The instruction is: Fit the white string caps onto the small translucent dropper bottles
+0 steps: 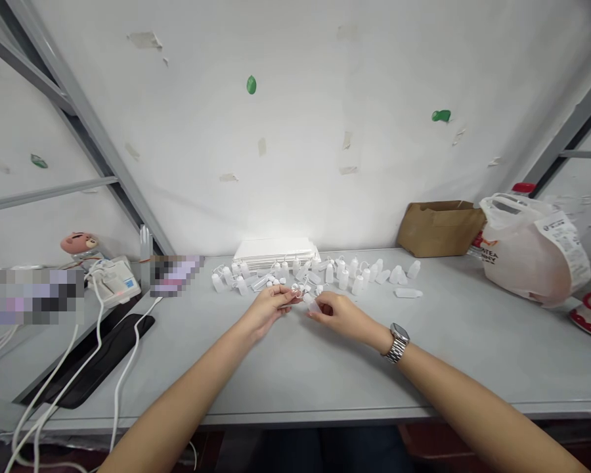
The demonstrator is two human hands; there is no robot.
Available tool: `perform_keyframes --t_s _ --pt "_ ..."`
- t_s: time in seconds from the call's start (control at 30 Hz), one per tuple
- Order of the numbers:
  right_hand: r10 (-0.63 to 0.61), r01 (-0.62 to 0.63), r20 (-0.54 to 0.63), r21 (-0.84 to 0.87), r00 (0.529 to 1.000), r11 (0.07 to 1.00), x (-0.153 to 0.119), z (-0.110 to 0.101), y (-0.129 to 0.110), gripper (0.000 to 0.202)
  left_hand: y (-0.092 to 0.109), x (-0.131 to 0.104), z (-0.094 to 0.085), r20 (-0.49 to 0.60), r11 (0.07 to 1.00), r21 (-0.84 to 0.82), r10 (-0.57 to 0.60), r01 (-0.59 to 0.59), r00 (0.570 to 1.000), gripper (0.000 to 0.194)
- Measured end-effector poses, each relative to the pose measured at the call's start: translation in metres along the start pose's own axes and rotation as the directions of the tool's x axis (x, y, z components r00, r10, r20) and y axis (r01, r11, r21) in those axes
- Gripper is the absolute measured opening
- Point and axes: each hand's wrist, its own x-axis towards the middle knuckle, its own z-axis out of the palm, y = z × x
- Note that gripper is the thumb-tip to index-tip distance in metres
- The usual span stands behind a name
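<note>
Both my hands meet over the middle of the grey table. Between them is a small translucent bottle, tilted, with my right hand closed on its body. My left hand pinches a small clear-white piece at the bottle's upper end; whether this piece is joined to the bottle cannot be made out. Several similar bottles with caps stand or lie just behind my hands. Farther right, bottles without visible caps lie on the tabletop. A metal-band watch is on my right wrist.
White stacked sheets or boxes lie against the wall. At the back right are a brown cardboard box and a white plastic bag. White cables, a black mat and a power strip are on the left.
</note>
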Motion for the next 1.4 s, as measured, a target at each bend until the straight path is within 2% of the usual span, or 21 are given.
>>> perform_keyframes --t_s 0.1,0.23,0.33,0.47,0.6,0.87,1.0,1.4 --pt "0.004 -0.004 0.012 -0.009 1.0 1.0 -0.001 0.0 -0.002 0.032 -0.001 -0.002 0.001 0.027 1.0 -0.023 -0.003 0.003 1.0 0.025" --pt "0.013 -0.012 0.024 -0.03 1.0 0.999 -0.002 0.0 -0.002 0.032 -0.002 -0.003 0.004 0.027 0.997 0.052 0.048 -0.049 0.998 0.024" --pt "0.014 -0.014 0.0 -0.054 1.0 0.998 -0.003 0.001 -0.002 0.032 -0.001 -0.005 0.008 -0.003 0.985 0.112 0.133 -0.132 0.991 0.023" --pt "0.003 -0.003 -0.015 -0.057 1.0 0.998 -0.003 0.002 -0.002 0.031 0.0 -0.007 0.013 -0.014 0.945 0.17 0.285 -0.279 0.958 0.024" --pt "-0.008 0.007 -0.029 -0.027 1.0 1.0 -0.003 0.003 -0.005 0.032 0.0 -0.009 0.015 -0.014 0.913 0.211 0.36 -0.349 0.933 0.027" --pt "-0.027 0.031 -0.035 0.112 0.999 0.993 -0.003 0.002 -0.009 0.031 0.002 -0.012 0.015 -0.008 0.884 0.27 0.398 -0.382 0.917 0.03" --pt "-0.024 0.031 -0.042 0.156 0.999 0.987 -0.002 0.002 -0.01 0.031 0.002 -0.015 0.017 0.005 0.89 0.264 0.383 -0.371 0.924 0.034" --pt "-0.04 0.049 -0.063 0.149 0.997 0.988 -0.003 0.004 -0.009 0.026 0.0 -0.015 0.02 0.004 0.882 0.302 0.38 -0.363 0.925 0.025"
